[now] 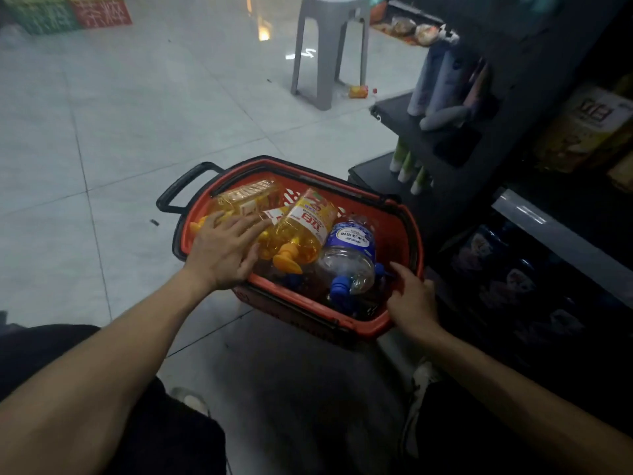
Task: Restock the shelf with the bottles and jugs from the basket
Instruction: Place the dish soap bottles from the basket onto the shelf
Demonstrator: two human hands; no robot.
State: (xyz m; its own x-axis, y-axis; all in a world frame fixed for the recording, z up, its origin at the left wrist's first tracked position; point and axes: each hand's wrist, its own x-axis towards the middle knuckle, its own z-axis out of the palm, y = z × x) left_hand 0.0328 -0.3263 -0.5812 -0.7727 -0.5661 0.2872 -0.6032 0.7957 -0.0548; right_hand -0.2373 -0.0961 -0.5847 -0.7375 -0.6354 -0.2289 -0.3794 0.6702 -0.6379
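- Now the left hand [222, 250] lies flat, fingers straight and spread, holding nothing; its fingertips rest on the yellow oil jugs.
- The right hand [414, 299] curls round the near right corner of the red basket [402, 234], thumb inside the rim and fingers outside, holding that rim.
- Under the left fingers, a labelled oil jug [305, 224] lies on its side in the middle of the basket, red-and-white label up, orange cap towards the person.
- A second oil jug [248, 197] lies touching it at the far left of the basket.
- A clear water jug [349, 255] with a blue label lies just right of the labelled oil jug, against it, its blue cap [339, 289] pointing at the near rim.
- The basket sits on the tiled floor [120, 132], with a black handle [181, 190] sticking out at its far left end.
- A dark shelf [513, 80] stands just right of the basket; pale tubes [442, 84] stand on one level and green-and-white tubes [407, 166] on a lower one.
- A grey stool [329, 46] stands well beyond, with a small orange bottle [358, 91] on the floor beside its leg.
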